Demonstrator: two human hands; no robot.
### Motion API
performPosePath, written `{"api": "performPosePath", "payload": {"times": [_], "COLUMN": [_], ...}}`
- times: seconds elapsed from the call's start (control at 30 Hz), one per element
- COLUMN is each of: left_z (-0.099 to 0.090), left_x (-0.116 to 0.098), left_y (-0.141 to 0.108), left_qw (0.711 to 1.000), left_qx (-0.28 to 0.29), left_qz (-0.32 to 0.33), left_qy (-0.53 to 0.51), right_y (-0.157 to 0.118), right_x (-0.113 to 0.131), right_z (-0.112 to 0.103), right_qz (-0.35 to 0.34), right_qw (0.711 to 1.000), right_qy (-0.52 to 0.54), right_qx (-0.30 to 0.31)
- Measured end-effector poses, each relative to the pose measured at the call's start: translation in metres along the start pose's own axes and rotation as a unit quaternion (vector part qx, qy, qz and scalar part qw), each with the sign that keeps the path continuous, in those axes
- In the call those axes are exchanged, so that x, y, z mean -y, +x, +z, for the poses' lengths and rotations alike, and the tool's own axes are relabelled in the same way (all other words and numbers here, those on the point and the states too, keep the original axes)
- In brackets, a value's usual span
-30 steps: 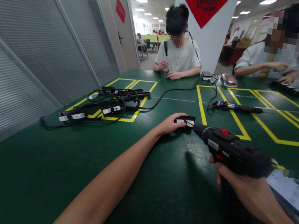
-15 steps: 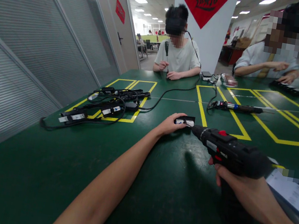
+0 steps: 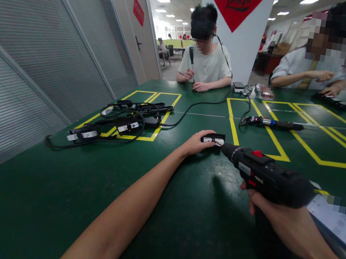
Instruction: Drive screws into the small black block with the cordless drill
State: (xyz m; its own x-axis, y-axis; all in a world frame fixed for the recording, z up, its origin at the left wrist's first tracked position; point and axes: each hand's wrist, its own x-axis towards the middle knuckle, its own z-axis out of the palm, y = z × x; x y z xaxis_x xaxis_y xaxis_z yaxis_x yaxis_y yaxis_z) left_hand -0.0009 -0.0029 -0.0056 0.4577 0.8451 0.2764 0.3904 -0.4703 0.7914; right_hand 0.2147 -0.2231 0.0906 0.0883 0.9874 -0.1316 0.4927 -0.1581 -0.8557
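Note:
My right hand (image 3: 267, 204) is wrapped round the grip of a black cordless drill (image 3: 272, 176) with red switches. The drill points left, its chuck close to a small black block with a white label (image 3: 214, 140). Thin bit and block meet near the label's right end, though I cannot tell whether they touch. My left hand (image 3: 199, 144) grips the block from its left side, thumb in front and fingers behind, against the green table (image 3: 177, 219).
Black power strips with cables (image 3: 127, 123) lie at the left within yellow tape. A soldering-iron-like tool (image 3: 274, 123) rests further back. Papers (image 3: 340, 226) lie at the right. Across the table, one person (image 3: 207, 59) holds a screwdriver (image 3: 191, 55); another person (image 3: 310, 73) handles black parts.
The view has shifted very slightly. Both hands, the drill and the block hold nearly the same positions as before.

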Motion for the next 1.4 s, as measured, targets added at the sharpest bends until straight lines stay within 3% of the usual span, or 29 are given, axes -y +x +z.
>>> {"api": "performPosePath", "payload": {"times": [0.23,0.53,1.4], "left_z": [0.0,0.0,-0.002], "left_x": [0.001,-0.001,0.003], "left_y": [0.0,-0.001,0.0], "left_qw": [1.0,1.0,1.0], "left_qx": [0.002,0.0,0.02], "left_qz": [0.003,0.002,0.015], "left_qy": [0.003,0.005,0.0], "right_y": [0.011,0.009,0.01], "right_x": [-0.017,-0.006,-0.008], "right_z": [0.001,-0.007,-0.006], "right_qz": [-0.058,-0.061,-0.047], "right_qw": [0.998,0.997,0.999], "right_qy": [0.029,-0.002,-0.022], "right_qx": [0.004,0.037,0.014]}}
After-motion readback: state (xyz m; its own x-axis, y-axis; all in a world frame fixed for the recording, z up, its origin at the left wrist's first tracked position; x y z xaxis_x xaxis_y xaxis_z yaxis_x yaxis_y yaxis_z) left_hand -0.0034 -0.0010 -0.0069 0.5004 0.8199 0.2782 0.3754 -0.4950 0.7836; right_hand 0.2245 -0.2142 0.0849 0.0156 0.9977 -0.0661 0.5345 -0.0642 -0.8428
